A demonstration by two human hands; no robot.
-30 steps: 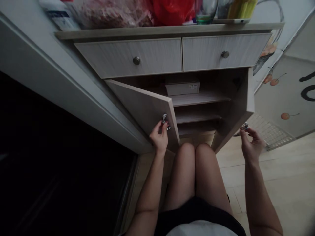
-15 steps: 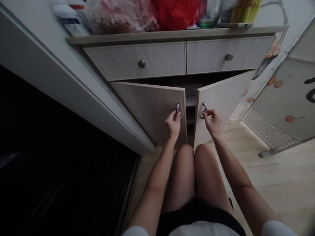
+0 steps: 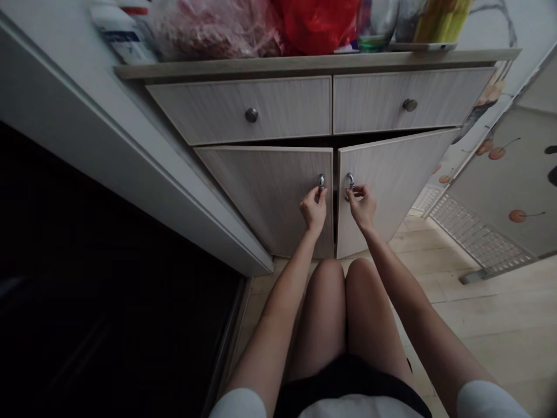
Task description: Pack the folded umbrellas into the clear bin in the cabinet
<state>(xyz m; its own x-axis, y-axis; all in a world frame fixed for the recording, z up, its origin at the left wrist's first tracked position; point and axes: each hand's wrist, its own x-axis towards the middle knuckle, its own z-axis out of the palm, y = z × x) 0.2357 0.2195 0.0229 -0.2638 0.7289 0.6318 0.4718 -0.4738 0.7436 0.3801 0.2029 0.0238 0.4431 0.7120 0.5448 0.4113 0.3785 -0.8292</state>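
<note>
A pale wood-grain cabinet stands in front of me, its left door (image 3: 265,188) and right door (image 3: 391,180) slightly ajar with a narrow dark gap between them. My left hand (image 3: 313,208) pinches the left metal handle (image 3: 321,179). On the other side, my right hand (image 3: 362,206) has its fingers closed on the right metal handle (image 3: 350,179). Fingers cover the lower part of each handle. The right door stands out a little farther than the left one.
Above the doors are two drawers with round knobs (image 3: 251,115). The cabinet top (image 3: 261,65) carries white bottles (image 3: 124,38), a clear plastic bag (image 3: 209,29), a red bag (image 3: 319,26) and a glass (image 3: 375,29). A cherry-patterned panel (image 3: 500,191) stands at the right.
Both doors have swung inward, and the gap between them has narrowed. My hands have come closer together, still on the handles.
</note>
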